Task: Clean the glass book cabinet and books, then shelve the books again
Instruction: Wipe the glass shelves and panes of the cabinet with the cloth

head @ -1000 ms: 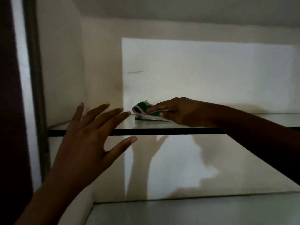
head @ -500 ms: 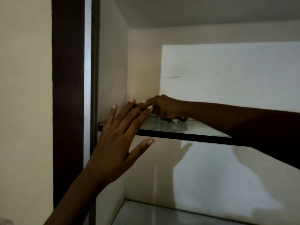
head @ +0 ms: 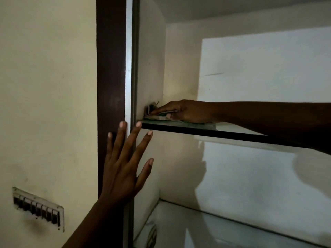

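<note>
I see the cloth, a bunched white-and-green rag, held on the glass shelf between the fingers and thumb of my right hand. Its far end is pushed past the fingertips against the cabinet side wall. The shelf is a clear, level pane with a dark front edge, and its left end sits just beside my left hand's fingertips. A lower shelf, also glass, lies well beneath them.

Right hand presses a cloth on the glass shelf beside the cabinet wall.
</note>
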